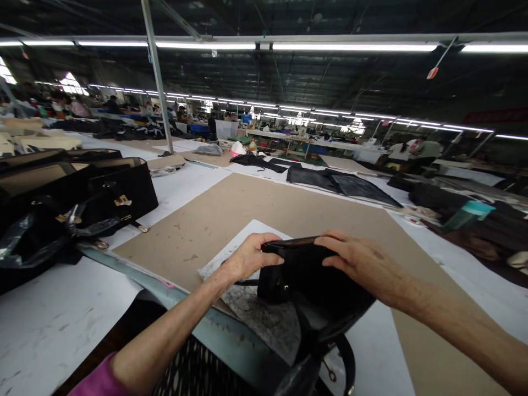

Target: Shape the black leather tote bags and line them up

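Note:
A black handbag [325,286] is tilted on its side edge in front of me, over a smudged white sheet [264,313]. My left hand [256,256] pinches the bag's upper left corner, thumb in front and fingers behind. Along the top edge, my right hand [355,261] grips the rim with its fingertips curled over it. The bag's handle [346,357] and a small gold-coloured fitting hang at its lower end, near some clear plastic wrap. The bag's inside is mostly hidden from view.
Several finished-looking black handbags [132,190] stand at the left. Brown board [198,214] covers the table. Black flat pieces [342,184] lie beyond, and a teal-lidded bottle [470,214] is at the right. A metal post [157,77] rises at the back left.

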Demonstrator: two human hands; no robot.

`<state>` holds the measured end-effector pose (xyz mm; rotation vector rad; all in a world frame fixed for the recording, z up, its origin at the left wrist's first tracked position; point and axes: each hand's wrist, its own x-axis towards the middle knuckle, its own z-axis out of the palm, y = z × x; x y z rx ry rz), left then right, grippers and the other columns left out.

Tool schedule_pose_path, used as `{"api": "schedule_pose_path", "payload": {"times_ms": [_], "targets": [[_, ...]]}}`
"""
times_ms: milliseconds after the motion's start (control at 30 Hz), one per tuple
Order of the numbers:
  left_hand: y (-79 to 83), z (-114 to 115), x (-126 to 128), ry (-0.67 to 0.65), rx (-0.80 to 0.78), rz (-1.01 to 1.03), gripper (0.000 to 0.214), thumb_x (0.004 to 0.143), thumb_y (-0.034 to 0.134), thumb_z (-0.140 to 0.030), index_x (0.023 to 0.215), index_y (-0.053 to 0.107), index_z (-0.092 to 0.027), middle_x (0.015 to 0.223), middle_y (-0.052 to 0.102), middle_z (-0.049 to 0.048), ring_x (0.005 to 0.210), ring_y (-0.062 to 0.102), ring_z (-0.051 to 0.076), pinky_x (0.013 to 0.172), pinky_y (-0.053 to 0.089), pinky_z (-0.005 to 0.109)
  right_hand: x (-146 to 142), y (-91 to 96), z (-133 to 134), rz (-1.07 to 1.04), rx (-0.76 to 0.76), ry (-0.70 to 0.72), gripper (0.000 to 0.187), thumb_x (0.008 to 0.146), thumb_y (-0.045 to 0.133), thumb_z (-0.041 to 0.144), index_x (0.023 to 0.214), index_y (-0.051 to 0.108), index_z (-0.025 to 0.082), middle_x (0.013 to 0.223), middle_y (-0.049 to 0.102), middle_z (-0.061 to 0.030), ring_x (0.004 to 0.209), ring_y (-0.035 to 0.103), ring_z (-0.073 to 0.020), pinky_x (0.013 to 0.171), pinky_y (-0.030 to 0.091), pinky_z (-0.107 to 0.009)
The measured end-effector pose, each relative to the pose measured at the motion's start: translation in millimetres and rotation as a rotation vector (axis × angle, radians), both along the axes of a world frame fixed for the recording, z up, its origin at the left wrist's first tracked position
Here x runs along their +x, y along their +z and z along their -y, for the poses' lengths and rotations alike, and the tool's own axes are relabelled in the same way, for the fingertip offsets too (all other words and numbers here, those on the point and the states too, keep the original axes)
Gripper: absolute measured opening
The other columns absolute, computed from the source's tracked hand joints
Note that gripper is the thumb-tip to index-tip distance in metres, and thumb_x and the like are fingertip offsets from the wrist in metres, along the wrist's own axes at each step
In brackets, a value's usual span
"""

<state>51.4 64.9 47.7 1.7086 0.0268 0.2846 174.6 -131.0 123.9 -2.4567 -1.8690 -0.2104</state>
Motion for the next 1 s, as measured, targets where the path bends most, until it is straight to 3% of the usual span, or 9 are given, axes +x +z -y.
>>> {"api": "schedule_pose_path", "payload": {"times_ms": [167,300,467,667,1000], "targets": [[2.3,0.7,-2.8,0.111,0.187,0.127,0.029,0.068,0.063,-0.025,0.096,0.060,-0.016,0.087,0.059,0.0010,0.082,0.051,0.014,0.074,0.038,0.022,1.7,-8.7,-8.8,-0.057,0.012,-0.091,0.020,0.085,0.039,0.028,0.084,0.059,0.024,0.087,0.058,-0.0006,0.075,0.055,-0.0138,0.068,0.039,-0.025],[11.0,6.4,-2.7,0.186,0.422,0.201,0.025,0.074,0.058,-0.034,0.089,0.063,-0.015,0.084,0.059,0.0031,0.083,0.051,0.015,0.075,0.037,0.022,0.9,-9.5,-12.0,-0.084,0.042,-0.169,0.025,0.085,0.038,0.028,0.072,0.058,0.021,0.073,0.058,-0.0003,0.067,0.052,-0.0129,0.062,0.036,-0.023],[18.2,11.8,-1.8,0.214,0.603,0.177,0.022,0.080,0.051,-0.032,0.088,0.064,-0.016,0.078,0.056,0.0030,0.076,0.051,0.014,0.069,0.038,0.021,-0.3,-9.1,-15.1,-0.070,0.032,-0.221,0.025,0.085,0.038,0.026,0.067,0.054,0.019,0.069,0.057,-0.0018,0.065,0.052,-0.0132,0.060,0.035,-0.022],[19.6,14.7,0.0,0.250,0.645,0.169,0.018,0.079,0.051,-0.027,0.085,0.064,-0.016,0.076,0.055,0.0023,0.073,0.051,0.013,0.065,0.037,0.021,-3.4,-6.7,-18.4,-0.051,0.029,-0.280,0.026,0.085,0.037,0.024,0.064,0.051,0.018,0.067,0.059,-0.0030,0.063,0.053,-0.0126,0.059,0.034,-0.022],[17.2,19.6,4.7,0.319,0.557,0.127,0.011,0.075,0.053,-0.023,0.071,0.061,-0.017,0.070,0.055,-0.0001,0.069,0.051,0.012,0.061,0.037,0.020,-2.1,-10.1,-23.1,0.013,0.050,-0.366,0.024,0.083,0.041,0.025,0.064,0.053,0.018,0.062,0.059,-0.0026,0.059,0.052,-0.0132,0.055,0.030,-0.022]]}}
